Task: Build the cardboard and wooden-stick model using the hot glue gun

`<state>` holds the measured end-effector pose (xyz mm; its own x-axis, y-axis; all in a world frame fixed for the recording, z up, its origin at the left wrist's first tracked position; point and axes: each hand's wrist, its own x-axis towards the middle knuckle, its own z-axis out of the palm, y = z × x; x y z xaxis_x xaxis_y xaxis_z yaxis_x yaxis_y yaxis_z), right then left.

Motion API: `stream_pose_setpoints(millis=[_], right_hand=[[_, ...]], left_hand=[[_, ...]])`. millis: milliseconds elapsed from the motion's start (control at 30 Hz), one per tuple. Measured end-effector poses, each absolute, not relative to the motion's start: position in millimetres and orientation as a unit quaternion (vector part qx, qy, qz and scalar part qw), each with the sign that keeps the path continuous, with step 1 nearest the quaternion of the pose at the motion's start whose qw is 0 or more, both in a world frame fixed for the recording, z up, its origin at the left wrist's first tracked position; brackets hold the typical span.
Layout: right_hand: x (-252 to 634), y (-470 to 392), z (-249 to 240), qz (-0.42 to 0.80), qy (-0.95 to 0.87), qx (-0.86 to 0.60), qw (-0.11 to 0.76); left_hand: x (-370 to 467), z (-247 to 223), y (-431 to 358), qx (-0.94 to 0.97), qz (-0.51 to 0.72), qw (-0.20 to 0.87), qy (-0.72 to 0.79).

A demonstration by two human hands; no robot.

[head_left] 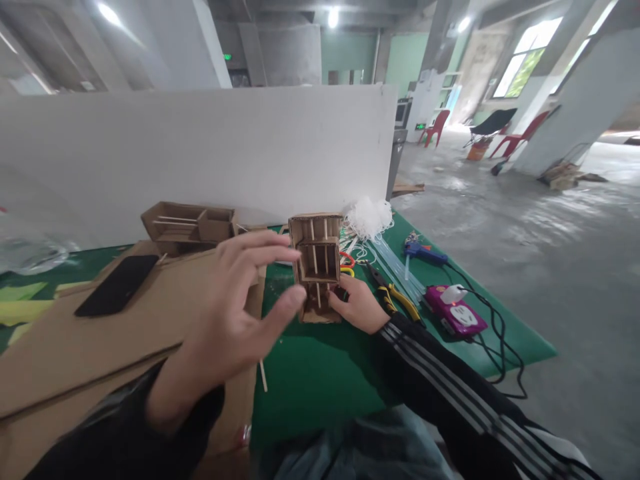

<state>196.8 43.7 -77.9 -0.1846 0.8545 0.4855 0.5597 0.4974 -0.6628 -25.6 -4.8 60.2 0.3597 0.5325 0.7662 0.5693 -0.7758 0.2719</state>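
Observation:
A small cardboard shelf [301, 235] stands upright on the green table, with thin wooden sticks running up through its compartments. My right hand [359, 303] grips its lower right side, thumb inside the bottom compartment and the other fingers hidden behind. Just left of the shelf, my left hand [240, 313] is raised with thumb and fingers spread, nothing between them. Its fingertips overlap the shelf's left edge in view; whether they touch it I cannot tell.
Cardboard sheets [165, 313] bear a black phone [118, 285] at left, before another cardboard box [187, 223]. On the right lie pliers [400, 300], clear glue sticks [397, 267], a blue glue gun [424, 253] and a purple power strip [457, 313] with black cables. A white board [200, 147] stands behind.

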Motion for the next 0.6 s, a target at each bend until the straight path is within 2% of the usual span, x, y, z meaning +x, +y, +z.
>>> stream_pose_setpoints(millis=[267,433,600], right_hand=[[202.6,43.6,-70.5,0.108,-0.769,-0.47,0.421],[208.4,42.3,-62.2,0.061,-0.796,-0.478,0.367],[213.2,43.0,-47.4,0.026,-0.817,-0.48,0.317]], left_hand=[[-37.6,37.5,84.9,-0.812,-0.43,-0.052,-0.391],[-49.6,35.8,86.4,-0.83,-0.382,-0.113,-0.389],[-65.3,31.5,72.1,-0.87,-0.256,-0.144,-0.396]])
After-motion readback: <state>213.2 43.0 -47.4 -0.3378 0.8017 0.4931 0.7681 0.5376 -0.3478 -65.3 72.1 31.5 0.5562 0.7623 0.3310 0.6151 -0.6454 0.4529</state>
